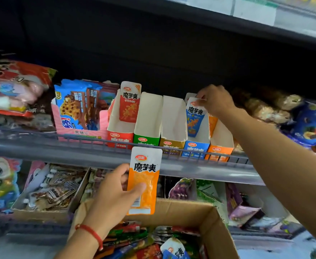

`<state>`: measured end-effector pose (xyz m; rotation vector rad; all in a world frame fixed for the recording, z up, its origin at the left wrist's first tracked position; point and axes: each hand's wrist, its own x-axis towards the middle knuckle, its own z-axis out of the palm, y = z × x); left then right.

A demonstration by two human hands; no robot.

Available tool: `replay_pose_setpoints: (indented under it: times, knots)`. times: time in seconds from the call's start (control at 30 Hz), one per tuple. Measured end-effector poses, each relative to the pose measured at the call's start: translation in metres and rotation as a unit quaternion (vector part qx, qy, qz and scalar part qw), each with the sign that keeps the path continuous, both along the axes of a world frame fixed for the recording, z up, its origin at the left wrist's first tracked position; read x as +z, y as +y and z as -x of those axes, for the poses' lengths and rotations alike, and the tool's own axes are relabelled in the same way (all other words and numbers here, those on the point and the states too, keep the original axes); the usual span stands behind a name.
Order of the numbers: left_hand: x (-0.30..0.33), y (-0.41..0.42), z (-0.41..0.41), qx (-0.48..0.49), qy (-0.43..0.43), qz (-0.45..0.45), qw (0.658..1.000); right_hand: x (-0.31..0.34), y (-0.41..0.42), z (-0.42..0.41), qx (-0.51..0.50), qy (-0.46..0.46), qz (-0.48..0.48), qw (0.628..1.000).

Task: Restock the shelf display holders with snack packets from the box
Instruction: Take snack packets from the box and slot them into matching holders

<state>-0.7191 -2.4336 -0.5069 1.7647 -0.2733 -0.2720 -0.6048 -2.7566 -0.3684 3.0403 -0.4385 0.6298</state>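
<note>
Head view: orange packet (143, 181) is gripped upright in the left hand (114, 199), above the open cardboard box (217, 221) of mixed packets. Blue packet (195, 116) is pinched at its top by the right hand (216, 99), standing in the blue holder (196, 148) near the shelf (59, 148) front edge.

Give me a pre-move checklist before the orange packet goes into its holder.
1. Orange snack packet held firmly in the left hand: ok.
2. Matching orange-fronted cardboard holder has room: ok, one orange packet stands at its back, the front is free.
3. Right hand out of the way: not ok, it pinches the blue snack packet in the blue-fronted holder next door.
4. Blue packet fully seated: cannot tell.
5. Brown cardboard box has stock: ok.
6. Green-fronted holder filled: not ok, looks empty.
</note>
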Motion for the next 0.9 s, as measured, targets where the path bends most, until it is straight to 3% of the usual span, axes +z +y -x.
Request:
replay_pose_setpoints:
  times: [0.23,0.43,0.6,0.73,0.83,0.9]
  knots:
    - [-0.004,-0.004,-0.003,-0.008,-0.039,-0.038,0.998,0.007,-0.006,-0.016,0.005,0.021,0.097,0.995]
    - [-0.006,-0.006,-0.005,-0.006,-0.011,-0.009,1.0,0.0,-0.005,-0.015,-0.017,-0.037,0.147,0.988]
    - [-0.004,-0.004,-0.004,0.005,-0.012,0.021,1.0,-0.008,0.026,0.02,0.124,-0.113,-0.012,0.986]
    - [-0.009,-0.001,-0.004,0.012,-0.091,-0.012,0.996,-0.021,0.095,0.092,0.282,0.044,-0.098,0.953]
    - [-0.009,-0.001,0.004,0.049,-0.238,-0.054,0.969,-0.043,0.125,0.13,0.219,0.146,-0.182,0.947]
    - [-0.011,-0.003,0.011,0.037,-0.325,-0.092,0.941,-0.054,0.138,0.146,0.181,0.159,-0.371,0.897]
